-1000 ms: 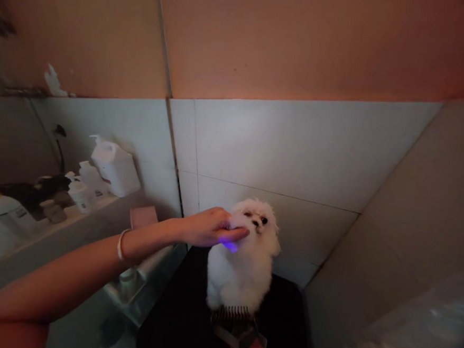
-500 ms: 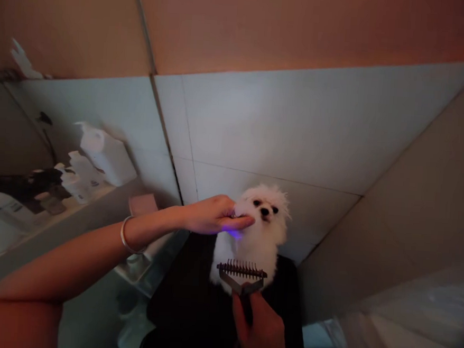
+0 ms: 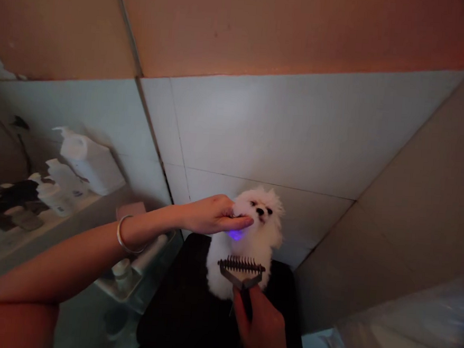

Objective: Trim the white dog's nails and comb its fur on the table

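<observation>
A fluffy white dog (image 3: 265,234) sits upright on a black surface (image 3: 183,303), its face turned toward me. My left hand (image 3: 213,215) grips the fur at the side of its head and neck, with the thumb lying by the muzzle. A bracelet circles that wrist. Wrapped round the handle of a toothed grooming rake (image 3: 241,267) is my right hand (image 3: 263,324). The rake's teeth point up in front of the dog's chest; whether they touch the fur is unclear.
White bottles (image 3: 92,161) line a ledge (image 3: 59,225) at the left. Below it, a basket (image 3: 128,294) holds more containers. A tiled wall (image 3: 290,130) rises behind the dog, and clear plastic (image 3: 413,314) hangs at the lower right.
The dog's head and body have shifted slightly left in view. The bottles and wall joint also appear farther left. Both hands keep their hold.
</observation>
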A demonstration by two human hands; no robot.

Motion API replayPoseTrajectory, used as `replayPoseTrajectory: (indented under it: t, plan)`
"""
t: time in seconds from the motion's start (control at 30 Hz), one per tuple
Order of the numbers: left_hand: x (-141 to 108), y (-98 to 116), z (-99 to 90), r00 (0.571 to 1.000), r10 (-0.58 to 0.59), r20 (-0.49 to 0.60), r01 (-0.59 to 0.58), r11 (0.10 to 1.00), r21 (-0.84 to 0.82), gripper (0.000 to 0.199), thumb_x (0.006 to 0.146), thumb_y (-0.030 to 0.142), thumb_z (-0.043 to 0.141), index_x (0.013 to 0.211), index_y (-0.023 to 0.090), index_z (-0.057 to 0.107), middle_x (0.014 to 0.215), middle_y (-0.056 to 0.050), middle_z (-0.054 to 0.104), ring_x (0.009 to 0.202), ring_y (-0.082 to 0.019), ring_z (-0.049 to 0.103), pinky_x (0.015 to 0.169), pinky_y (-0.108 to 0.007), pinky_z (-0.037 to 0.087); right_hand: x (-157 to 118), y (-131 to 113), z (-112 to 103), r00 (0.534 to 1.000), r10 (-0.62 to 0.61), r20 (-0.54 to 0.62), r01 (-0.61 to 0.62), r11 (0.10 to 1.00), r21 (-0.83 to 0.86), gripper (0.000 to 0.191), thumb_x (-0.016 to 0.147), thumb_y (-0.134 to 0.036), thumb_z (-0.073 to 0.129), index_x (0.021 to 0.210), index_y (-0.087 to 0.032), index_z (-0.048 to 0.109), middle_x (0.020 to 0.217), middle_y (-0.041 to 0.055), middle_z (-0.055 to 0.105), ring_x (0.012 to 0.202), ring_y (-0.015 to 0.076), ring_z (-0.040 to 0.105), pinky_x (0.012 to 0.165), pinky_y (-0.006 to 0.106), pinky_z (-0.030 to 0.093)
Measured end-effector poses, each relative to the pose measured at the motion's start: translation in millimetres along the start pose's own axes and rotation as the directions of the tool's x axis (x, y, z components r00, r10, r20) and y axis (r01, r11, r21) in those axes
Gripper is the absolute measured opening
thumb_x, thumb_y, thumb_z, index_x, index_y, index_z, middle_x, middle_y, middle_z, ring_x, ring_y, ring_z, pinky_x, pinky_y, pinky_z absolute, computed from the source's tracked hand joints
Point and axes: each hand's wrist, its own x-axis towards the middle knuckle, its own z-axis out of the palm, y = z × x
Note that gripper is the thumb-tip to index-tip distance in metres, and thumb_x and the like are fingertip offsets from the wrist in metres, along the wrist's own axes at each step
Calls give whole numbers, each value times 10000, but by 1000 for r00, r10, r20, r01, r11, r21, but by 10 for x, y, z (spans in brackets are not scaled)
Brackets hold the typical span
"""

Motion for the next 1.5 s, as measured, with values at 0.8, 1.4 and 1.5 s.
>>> replayPoseTrajectory:
  t: [0.8, 1.4, 1.5]
  plan:
    - [-17, 17, -99, 998, 26, 60, -19, 994, -110, 438, 896, 408, 356, 547, 152, 292, 489, 49, 231, 441, -42, 216, 430, -186, 217, 386, -19, 60, 998, -38, -55, 36, 998, -42, 300, 930, -305, 394, 756, -134, 569, 545, 16, 563, 463, 119, 559, 468, 206, 394]
    - [-37, -161, -184, 998, 32, 48, -19, 968, -251, 386, 898, 363, 377, 580, 148, 338, 529, 54, 227, 465, -43, 207, 443, -187, 208, 690, 245, 4, 987, -155, 33, 159, 976, -148, 362, 960, -335, 298, 848, -133, 577, 581, 15, 588, 498, 125, 575, 482, 224, 369]
    - [-37, -250, -197, 999, -34, 18, 38, 960, -278, 378, 902, 386, 362, 615, 142, 376, 564, 42, 269, 511, -56, 256, 480, -189, 239, 483, 293, -6, 989, -116, 96, 133, 973, -187, 406, 969, -361, 250, 866, -141, 574, 548, 1, 580, 442, 121, 567, 430, 229, 334]
